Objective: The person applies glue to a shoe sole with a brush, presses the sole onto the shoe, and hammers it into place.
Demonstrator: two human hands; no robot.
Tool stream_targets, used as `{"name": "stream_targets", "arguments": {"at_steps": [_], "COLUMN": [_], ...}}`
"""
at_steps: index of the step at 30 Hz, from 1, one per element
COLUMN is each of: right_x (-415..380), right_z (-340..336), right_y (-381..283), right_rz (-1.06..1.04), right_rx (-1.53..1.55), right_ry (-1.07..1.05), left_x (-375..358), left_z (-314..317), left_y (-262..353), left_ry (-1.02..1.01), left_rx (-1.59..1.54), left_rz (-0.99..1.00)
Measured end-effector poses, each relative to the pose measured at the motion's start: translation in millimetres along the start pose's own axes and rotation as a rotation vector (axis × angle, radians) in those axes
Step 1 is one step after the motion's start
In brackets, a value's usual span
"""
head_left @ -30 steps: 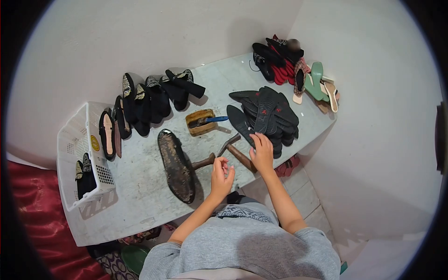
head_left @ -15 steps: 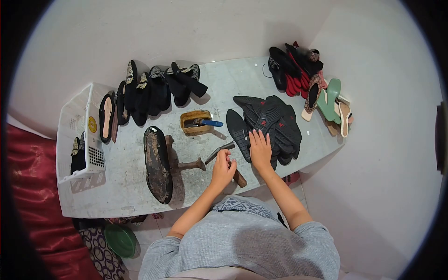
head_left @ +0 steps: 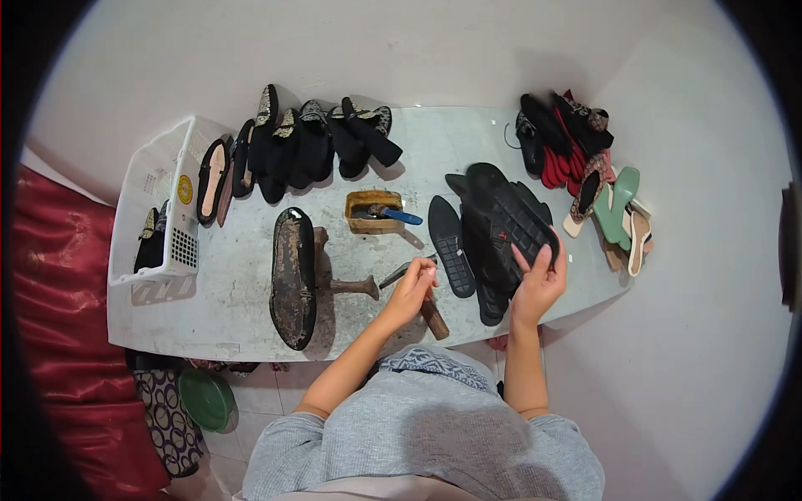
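And there it was: the right hand had its grip closed on the heel end of a long black rubber sole with a grid-patterned tread, tilted over a heap of dark textured rubber soles. Left of that grip, at the heap's edge, a flat black pointed sole lay on the pale, scuffed bench. Over to the left hand, fingers loosely curled above a wooden-handled metal hammer; whether that grip touched it, I couldn't tell. Beyond it, a yellowish-brown rectangular tub held a blue-handled brush. Farther left of that grip, a black shoe with a worn, patchy underside sat bottom-up on a rusty metal stand.
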State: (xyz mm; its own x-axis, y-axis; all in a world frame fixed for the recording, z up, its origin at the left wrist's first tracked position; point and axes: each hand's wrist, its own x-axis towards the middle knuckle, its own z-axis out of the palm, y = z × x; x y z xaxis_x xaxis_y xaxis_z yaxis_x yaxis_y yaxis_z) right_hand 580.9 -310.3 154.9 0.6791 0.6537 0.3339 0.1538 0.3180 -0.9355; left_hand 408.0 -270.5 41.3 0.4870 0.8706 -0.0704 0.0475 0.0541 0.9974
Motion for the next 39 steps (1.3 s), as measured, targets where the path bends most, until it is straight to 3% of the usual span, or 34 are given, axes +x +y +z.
{"name": "stream_targets", "arguments": {"at_steps": [1,2,4,7,10,12,14,16,18,20,21,22,24,26,28,34,36,37,39], "right_x": [-3.5,-8.4,-21.9,-47.4,-66.6,-69.0,-59.9,-47.0,-36.8,-18.2,-9.8,-5.3,-2.0,-2.5,0.9,3.8,6.5,8.3,8.0], "right_z": [1.9,5.7,16.7,25.4,29.0,29.0,25.6,25.3,33.6,45.6,50.1,56.2,71.0,88.1,107.1,147.0,157.4,158.5,158.4], "right_y": [-4.2,-7.2,-10.8,13.4,37.7,42.1,44.2,55.1,69.7,88.9,104.5,114.7,136.7,149.5,154.0,153.4,163.4,163.3,157.6], "right_rz": [0.085,0.088,0.361,0.678,0.947,0.954,0.803,0.695,0.478,0.125,0.049,0.095,0.284,0.308,0.063,0.016,-0.354,-0.283,-0.303], "right_rx": [0.308,0.309,0.594,0.659,0.536,0.452,0.165,0.324,0.387,-0.131,-0.362,-0.489,-0.365,-0.252,-0.306,-0.378,-0.388,-0.435,-0.384], "right_ry": [0.004,-0.005,-0.085,-0.258,-0.503,-0.533,-0.847,-0.95,-0.746,-0.674,-0.675,-0.715,-0.805,-0.765,-0.837,-0.786,-0.802,-0.891,-0.859], "left_x": [-1.3,-2.5,-3.6,-1.8,-4.4,-9.5,-18.3,-25.1,-32.4,-41.7,-45.7,-49.1,-54.7,-57.4,-61.2,-66.1,-66.7,-67.5,-68.5], "left_z": [-0.1,-1.0,-4.7,-7.9,-22.3,-30.8,-38.8,-47.8,-57.6,-63.8,-66.0,-67.1,-67.2,-66.1,-62.8,-62.1,-62.2,-63.7,-65.0], "left_y": [9.8,19.0,36.1,53.6,65.5,64.5,64.3,58.8,49.5,46.3,40.9,36.4,31.0,31.3,33.2,9.6,7.6,7.0,6.8], "left_ry": [-0.021,-0.043,-0.095,0.152,0.183,0.191,0.166,0.193,0.117,0.133,0.1,0.067,0.025,-0.021,-0.012,0.063,0.085,0.079,0.078], "left_rx": [-0.237,-0.475,-0.568,-1.099,-1.091,-1.08,-1.034,-1.051,-1.014,-0.97,-0.989,-1.008,-1.061,-1.111,-1.177,-1.063,-1.032,-1.046,-1.058], "left_rz": [-0.032,-0.062,-0.041,0.081,0.194,0.185,0.158,0.164,0.172,0.107,0.04,-0.026,-0.021,-0.014,-0.022,-0.139,-0.147,-0.128,-0.106]}}
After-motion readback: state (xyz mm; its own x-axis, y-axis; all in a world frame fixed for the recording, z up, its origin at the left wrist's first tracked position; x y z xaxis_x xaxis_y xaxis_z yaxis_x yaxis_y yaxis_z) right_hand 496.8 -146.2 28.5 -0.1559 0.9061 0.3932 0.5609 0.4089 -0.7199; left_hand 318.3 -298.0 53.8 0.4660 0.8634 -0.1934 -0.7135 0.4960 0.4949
